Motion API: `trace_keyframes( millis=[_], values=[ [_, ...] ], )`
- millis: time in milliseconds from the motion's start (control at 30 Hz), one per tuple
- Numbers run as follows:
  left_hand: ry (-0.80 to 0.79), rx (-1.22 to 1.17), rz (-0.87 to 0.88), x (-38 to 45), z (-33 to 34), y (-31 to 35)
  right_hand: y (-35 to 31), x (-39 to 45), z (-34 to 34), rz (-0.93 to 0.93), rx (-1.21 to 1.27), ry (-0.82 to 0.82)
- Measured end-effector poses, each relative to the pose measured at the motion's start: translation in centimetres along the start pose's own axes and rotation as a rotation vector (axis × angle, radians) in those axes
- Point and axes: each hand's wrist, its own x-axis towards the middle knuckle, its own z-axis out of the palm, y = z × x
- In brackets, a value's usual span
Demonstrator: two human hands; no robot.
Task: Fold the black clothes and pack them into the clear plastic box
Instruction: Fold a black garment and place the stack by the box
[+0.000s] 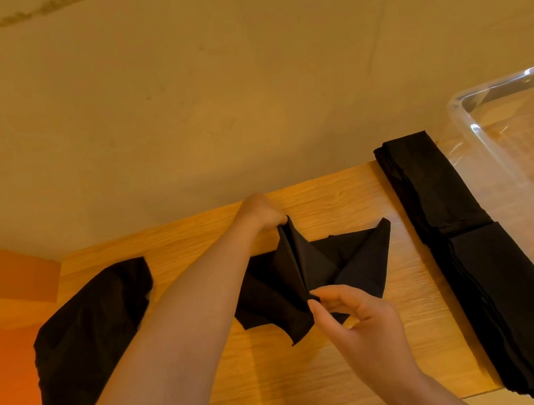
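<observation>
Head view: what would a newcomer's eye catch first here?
Both hands at the centre of the wooden table: the left hand and the right hand pinch a black cloth mid-fold. To the right lie folded black stacks beside the clear plastic box; an unfolded black garment lies left.

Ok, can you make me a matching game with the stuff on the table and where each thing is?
Things:
1. black cloth being folded
2. folded black stack
3. clear plastic box
4. loose black pile

Places:
A. far right, at the picture's edge
B. far left on the table
C. pinched by both hands
D. beside the box

Pairs: 1-C, 2-D, 3-A, 4-B
</observation>
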Motion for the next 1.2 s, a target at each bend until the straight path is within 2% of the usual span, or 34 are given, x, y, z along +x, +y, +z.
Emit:
trace_keyframes(
  millis=[100,233,367,533,700,900,1033,1200],
  values=[
    [0.019,-0.173,-0.057,-0.9,-2.2,0.4,-0.1,-0.3,-0.9,-0.05,-0.038,0.025],
    [0.054,-0.271,-0.068,-2.4,-5.1,0.4,-0.5,-0.3,-2.2,-0.101,-0.055,0.071],
    [0.095,-0.272,0.052,-5.1,-7.9,0.0,-1.3,0.3,-3.4,-0.149,-0.098,0.111],
    [0.102,-0.176,0.163,-9.3,-11.3,-0.9,-3.7,1.2,-5.2,-0.3,-0.134,0.149],
    [0.173,-0.278,0.23,-14.4,-13.5,-0.9,-7.0,2.1,-7.1,-0.465,-0.162,0.186],
    [0.272,-0.573,0.106,-19.2,-15.7,-1.2,-11.6,2.5,-8.3,-0.579,-0.145,0.246],
    [0.275,-0.699,0.105,-22.0,-17.1,-1.7,-13.6,2.6,-8.6,-0.604,-0.159,0.269],
    [0.209,-0.566,0.151,-24.9,-18.3,-3.4,-15.1,3.7,-9.5,-0.492,-0.159,0.228]
  ],
)
